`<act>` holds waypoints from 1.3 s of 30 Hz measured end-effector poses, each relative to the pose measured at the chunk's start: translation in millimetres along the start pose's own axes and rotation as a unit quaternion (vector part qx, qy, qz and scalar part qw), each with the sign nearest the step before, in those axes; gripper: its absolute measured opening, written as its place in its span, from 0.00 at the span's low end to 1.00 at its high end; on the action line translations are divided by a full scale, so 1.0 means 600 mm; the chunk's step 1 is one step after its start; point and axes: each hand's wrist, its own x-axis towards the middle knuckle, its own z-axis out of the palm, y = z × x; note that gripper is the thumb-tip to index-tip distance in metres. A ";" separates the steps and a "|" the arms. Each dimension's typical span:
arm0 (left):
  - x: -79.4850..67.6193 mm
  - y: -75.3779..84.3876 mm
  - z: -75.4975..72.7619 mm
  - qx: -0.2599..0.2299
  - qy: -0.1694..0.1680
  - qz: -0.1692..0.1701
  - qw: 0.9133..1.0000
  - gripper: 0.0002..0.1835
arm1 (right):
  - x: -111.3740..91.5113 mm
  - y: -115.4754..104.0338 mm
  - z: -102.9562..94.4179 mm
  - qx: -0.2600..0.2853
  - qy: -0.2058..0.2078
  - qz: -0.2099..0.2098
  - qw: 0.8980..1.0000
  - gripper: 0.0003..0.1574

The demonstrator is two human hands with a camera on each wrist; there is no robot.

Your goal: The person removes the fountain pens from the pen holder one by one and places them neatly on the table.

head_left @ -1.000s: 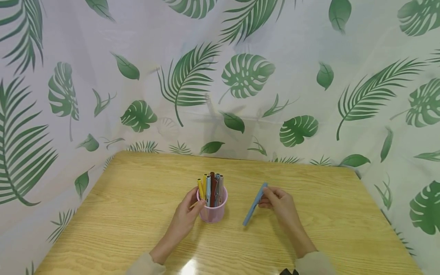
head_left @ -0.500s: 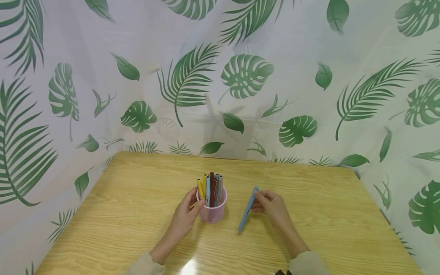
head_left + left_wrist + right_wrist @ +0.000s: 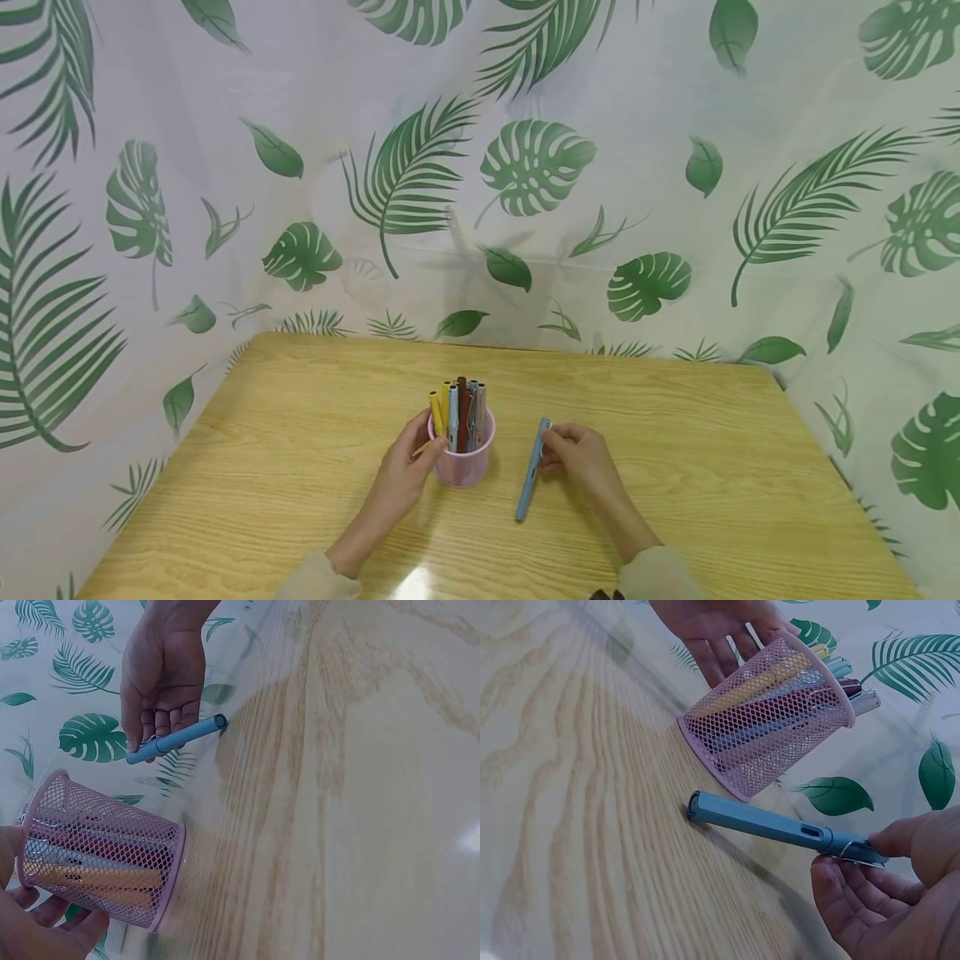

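A pink mesh pen cup [image 3: 462, 472] stands upright on the wooden table, with several pens in it. Yellow pens [image 3: 437, 412], a light blue pen [image 3: 453, 417], a dark red pen [image 3: 463, 408] and a greyish pen [image 3: 481, 412] poke above its rim. My left hand [image 3: 403, 473] grips the cup's left side near the rim, thumb in front. To the cup's right, my right hand [image 3: 585, 460] pinches a blue fountain pen [image 3: 757, 821] by its capped, clip end between thumb and fingers. The pen slants, its other end pointing down toward me, close over the tabletop.
The wooden table [image 3: 300, 392] ends at the back against a white sheet [image 3: 420, 308] printed with green leaves, which also hangs along both sides. Light glares off the table's front. A small dark object [image 3: 606, 595] shows at the bottom edge beside the right sleeve.
My right hand has moved left and nearer to me, bringing the blue fountain pen closer to the cup and turning it slightly steeper. The left hand and the cup have stayed in place.
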 end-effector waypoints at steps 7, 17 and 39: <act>-0.003 0.001 -0.001 -0.002 -0.002 -0.001 1.000 0.31 | 0.000 0.003 0.012 -0.040 0.023 -0.007 0.999 0.18; -0.003 0.002 0.000 -0.005 -0.004 0.001 1.000 0.31 | -0.001 0.011 0.025 -0.155 0.047 -0.028 0.986 0.18; -0.001 -0.002 0.000 0.007 -0.003 -0.002 1.000 0.31 | -0.002 0.013 0.031 -0.271 0.068 -0.027 0.960 0.24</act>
